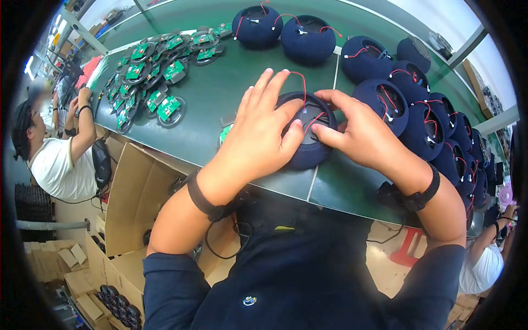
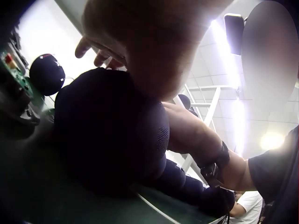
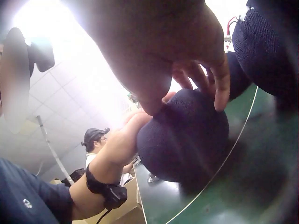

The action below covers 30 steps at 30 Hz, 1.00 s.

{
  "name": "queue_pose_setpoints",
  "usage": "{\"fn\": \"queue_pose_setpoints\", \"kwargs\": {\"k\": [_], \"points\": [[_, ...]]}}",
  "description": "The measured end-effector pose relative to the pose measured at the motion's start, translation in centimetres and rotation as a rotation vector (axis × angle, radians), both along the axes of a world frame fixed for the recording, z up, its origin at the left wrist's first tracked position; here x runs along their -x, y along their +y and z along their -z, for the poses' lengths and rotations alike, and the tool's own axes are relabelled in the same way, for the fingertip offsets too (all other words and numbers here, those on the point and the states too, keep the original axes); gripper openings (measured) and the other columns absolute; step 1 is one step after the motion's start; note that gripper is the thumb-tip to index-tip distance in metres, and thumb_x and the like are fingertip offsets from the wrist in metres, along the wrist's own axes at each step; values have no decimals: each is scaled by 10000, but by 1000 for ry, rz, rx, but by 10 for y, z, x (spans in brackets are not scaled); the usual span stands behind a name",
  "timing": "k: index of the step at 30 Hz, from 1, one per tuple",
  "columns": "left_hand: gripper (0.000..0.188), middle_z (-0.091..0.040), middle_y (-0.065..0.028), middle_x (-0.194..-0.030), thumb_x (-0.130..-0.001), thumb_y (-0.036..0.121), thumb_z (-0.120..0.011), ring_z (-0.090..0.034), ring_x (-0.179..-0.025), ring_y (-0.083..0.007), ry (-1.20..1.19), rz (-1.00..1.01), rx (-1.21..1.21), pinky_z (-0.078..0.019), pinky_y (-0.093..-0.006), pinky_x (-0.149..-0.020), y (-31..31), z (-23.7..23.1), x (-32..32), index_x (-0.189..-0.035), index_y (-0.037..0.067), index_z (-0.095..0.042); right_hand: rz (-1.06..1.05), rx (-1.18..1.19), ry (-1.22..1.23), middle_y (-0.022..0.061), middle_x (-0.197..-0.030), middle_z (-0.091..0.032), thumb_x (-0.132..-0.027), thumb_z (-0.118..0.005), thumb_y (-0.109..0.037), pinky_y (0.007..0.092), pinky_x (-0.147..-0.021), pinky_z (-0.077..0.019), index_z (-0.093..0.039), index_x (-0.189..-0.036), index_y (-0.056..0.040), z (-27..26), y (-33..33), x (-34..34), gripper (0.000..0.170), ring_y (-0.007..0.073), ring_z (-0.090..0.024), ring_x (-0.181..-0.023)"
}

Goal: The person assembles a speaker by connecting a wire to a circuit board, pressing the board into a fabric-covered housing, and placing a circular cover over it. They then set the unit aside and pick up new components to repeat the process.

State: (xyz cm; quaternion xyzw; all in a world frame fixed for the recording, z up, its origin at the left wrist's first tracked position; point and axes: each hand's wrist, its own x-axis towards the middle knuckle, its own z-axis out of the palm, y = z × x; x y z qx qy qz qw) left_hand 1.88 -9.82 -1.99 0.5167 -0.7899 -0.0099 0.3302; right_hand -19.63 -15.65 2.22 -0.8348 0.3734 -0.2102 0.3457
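A round housing (image 1: 308, 158) covered in dark navy knit fabric sits at the table's near edge, its opening facing up. Inside the opening are a dark plate and red wires, one of which rises in a loop above the far rim. My left hand (image 1: 256, 129) lies over the left side, fingers mostly straight, with thumb and index tips at the opening. On the right, my right hand (image 1: 366, 129) grips the rim between thumb and curved fingers. In the right wrist view, the fabric side of the housing (image 3: 187, 135) shows under the right hand (image 3: 154, 51).
Many similar navy housings (image 1: 379, 104) with red wires stand at the right and back. A pile of green circuit boards on black rings (image 1: 170, 110) lies at left. Below the table edge is an open cardboard box (image 1: 135, 192). Another person (image 1: 66, 159) works at far left.
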Motion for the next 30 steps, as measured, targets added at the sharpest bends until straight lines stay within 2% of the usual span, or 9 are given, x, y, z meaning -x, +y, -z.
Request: {"fn": "queue_pose_setpoints", "kwargs": {"k": [6,13,16,19,21,23,26,29,30], "points": [[380,-338,-265,-1625,-931,232,-630,-203,-1555,-485,154,-2,-122,-231,-600,-1225,-7,18,-5,-1257,59,-720,46,71,56,276,-1159,-708,-879,-791,-259,456,-966,-536,-599,-1310,40,1,2,2,560,436,-691,-1073],[263,-629,-214,-1316,-931,88,-639,-592,-1273,-375,425,-119,28,-441,-420,-1107,11,1,-55,-1167,-13,-692,-109,298,-38,229,-1305,-643,-869,-762,-194,443,-1098,-465,-645,-1282,2,-3,-6,3,472,407,-596,-1257],[346,-617,-230,-1331,-914,161,-714,-594,-1267,-390,222,-246,-30,-448,-409,-1100,15,22,-88,-1206,-18,-663,-206,515,136,205,-1345,-618,-810,-726,-112,449,-1114,-454,-760,-999,-16,-11,-5,-4,215,405,-533,-1320],[509,-600,-250,-1348,-871,244,-801,-599,-1256,-403,-155,-274,-236,-457,-409,-1089,22,42,-97,-1253,-38,-617,-259,426,356,193,-1422,-562,-845,-720,-83,466,-1100,-459,-744,-1031,-8,-25,-11,-9,203,393,-490,-1355],[674,-588,-252,-1340,-817,304,-867,-597,-1242,-398,-50,-263,-194,-468,-422,-1074,23,44,-92,-1306,-56,-574,-297,500,310,191,-1353,-602,-829,-727,-86,460,-1072,-479,-752,-1005,-18,-21,-19,-11,190,390,-530,-1302],[560,-651,-187,-1212,-881,260,-829,-668,-1092,-303,134,-345,-273,-535,-376,-947,29,40,-84,-1277,-39,-570,-336,573,268,190,-1284,-642,-813,-735,-90,453,-1044,-499,-760,-978,-29,-23,-19,-12,178,387,-571,-1249],[315,-659,-43,-1099,-956,135,-758,-639,-850,-77,997,-256,-378,-521,-243,-720,34,42,-84,-1192,41,-572,-321,620,209,153,-1194,-658,-826,-740,-90,437,-995,-511,-754,-975,-31,-32,-8,-15,161,353,-611,-1164],[338,-670,-44,-1068,-986,134,-714,-647,-821,-91,1351,-194,-302,-538,-252,-677,42,24,-62,-1273,46,-559,-281,625,257,132,-1114,-647,-841,-746,-114,429,-928,-524,-750,-979,-46,-32,4,-9,154,330,-641,-1070],[411,-673,-59,-1094,-1015,136,-669,-669,-867,-102,1221,-264,-418,-561,-252,-655,52,10,-61,-1382,40,-511,-178,513,165,133,-1105,-640,-844,-749,-122,424,-903,-529,-751,-984,-51,-28,8,-9,157,330,-649,-1046]]}}
